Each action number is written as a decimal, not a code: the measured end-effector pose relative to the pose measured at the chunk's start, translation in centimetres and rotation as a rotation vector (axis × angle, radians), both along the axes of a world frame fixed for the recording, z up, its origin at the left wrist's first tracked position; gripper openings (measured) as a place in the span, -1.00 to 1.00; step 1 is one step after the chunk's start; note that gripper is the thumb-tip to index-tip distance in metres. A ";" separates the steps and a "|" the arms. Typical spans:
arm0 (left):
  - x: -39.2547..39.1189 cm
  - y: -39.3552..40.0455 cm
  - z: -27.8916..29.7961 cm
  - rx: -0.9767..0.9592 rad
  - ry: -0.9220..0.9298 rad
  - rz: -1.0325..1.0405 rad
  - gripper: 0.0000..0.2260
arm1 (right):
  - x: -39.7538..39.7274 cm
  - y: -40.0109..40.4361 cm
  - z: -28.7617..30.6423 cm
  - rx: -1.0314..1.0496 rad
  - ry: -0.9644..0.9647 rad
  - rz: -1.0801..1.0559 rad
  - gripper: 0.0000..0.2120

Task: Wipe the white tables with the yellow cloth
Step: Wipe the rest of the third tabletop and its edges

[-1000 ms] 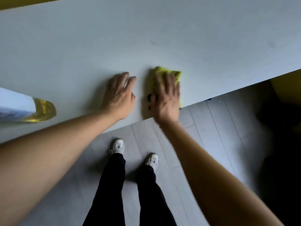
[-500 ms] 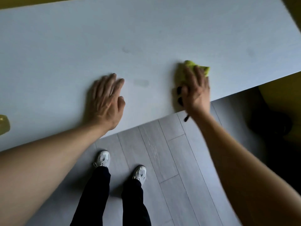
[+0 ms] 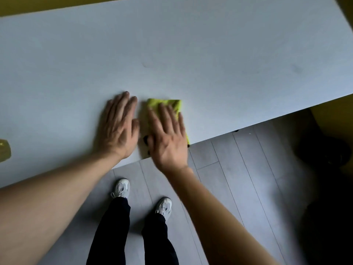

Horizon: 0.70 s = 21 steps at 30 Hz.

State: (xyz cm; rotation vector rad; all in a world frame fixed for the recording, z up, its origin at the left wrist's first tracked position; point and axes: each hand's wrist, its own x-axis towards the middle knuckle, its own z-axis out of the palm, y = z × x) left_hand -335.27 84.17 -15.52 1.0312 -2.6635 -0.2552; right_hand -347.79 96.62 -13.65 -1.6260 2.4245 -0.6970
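Note:
The white table fills the upper part of the view, its near edge running diagonally from lower left to right. A folded yellow cloth lies flat on it near that edge. My right hand presses on the cloth with straight, spread fingers and covers most of it. My left hand rests flat on the bare tabletop just to the left of the cloth, fingers straight.
A yellowish bottle base shows at the left edge on the table. Below the table edge is grey plank floor with my legs and white shoes. A dark object sits on the floor at the right.
My right hand slid the cloth right along the near edge, then back left until it lies beside my left hand. The left hand stayed flat on the table.

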 end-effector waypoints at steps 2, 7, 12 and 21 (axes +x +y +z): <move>0.0 -0.1 -0.1 -0.014 0.000 -0.014 -0.49 | 0.1 -0.1 -0.2 -0.015 0.008 0.063 -0.40; -0.1 -0.1 0.1 -0.010 -0.028 0.007 -0.49 | -8.9 1.5 -1.1 0.010 0.006 -0.038 -0.36; -0.3 0.0 0.1 -0.001 -0.033 0.011 -0.49 | -23.6 3.9 -1.0 0.039 0.049 -0.365 -0.40; -0.5 0.3 0.2 -0.004 -0.034 0.032 -0.48 | -17.8 0.5 -0.9 0.028 0.050 -0.267 -0.37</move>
